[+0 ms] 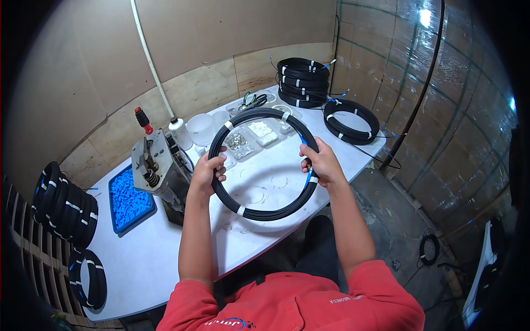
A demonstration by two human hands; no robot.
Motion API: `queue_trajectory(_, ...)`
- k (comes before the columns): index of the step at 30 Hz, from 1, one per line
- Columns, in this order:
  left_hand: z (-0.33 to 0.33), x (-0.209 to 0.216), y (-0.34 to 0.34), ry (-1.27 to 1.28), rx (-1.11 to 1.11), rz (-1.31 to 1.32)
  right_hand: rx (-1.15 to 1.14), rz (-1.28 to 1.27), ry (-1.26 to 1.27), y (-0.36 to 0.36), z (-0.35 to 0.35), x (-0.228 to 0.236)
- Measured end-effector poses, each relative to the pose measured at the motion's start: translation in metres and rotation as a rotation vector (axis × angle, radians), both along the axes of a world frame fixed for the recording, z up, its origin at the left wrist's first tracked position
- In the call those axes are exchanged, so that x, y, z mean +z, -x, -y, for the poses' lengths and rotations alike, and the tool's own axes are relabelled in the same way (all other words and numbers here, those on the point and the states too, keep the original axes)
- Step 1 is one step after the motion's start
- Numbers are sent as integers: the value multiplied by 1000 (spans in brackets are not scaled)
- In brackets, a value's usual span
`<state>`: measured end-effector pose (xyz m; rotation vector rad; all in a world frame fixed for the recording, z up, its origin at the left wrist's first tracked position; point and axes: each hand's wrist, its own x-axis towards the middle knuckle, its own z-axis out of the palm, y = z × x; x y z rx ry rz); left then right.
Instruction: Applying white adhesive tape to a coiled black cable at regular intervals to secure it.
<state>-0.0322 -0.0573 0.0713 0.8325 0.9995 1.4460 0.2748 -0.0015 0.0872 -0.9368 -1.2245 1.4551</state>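
Observation:
Between both hands I hold up a coil of black cable [265, 214], bound with several white tape bands, above the white table [248, 187]. My left hand [208, 168] grips the coil's left side, thumb over the cable. On the opposite side my right hand [321, 161] is closed round the coil, beside a blue cable end that runs along the ring. Through the ring I see a clear box of small metal parts [239, 143] and a clear box of white parts [262, 132].
A bench press [160, 165] with a red-and-black handle stands left of the coil. Beside it lies a blue tray of blue pieces [130, 198]. Stacked coils [302, 83] stand at the back, one coil [351, 121] at right, more coils [66, 207] at left. A white bottle [179, 132] stands behind.

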Motion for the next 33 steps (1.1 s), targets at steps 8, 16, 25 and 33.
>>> queue_trajectory(8,6,10,-12,13,-34,79,138,-176,229,-18,-29,-18)
queue_trajectory(16,2,4,-13,-55,34,-101,78,-160,123,-14,-18,-21)
queue_trajectory(25,-23,-20,5,-330,135,-95,-28,-273,-170,4,5,-27)
queue_trajectory(33,14,-76,-85,-444,122,408,-163,-709,-306,31,11,-41)
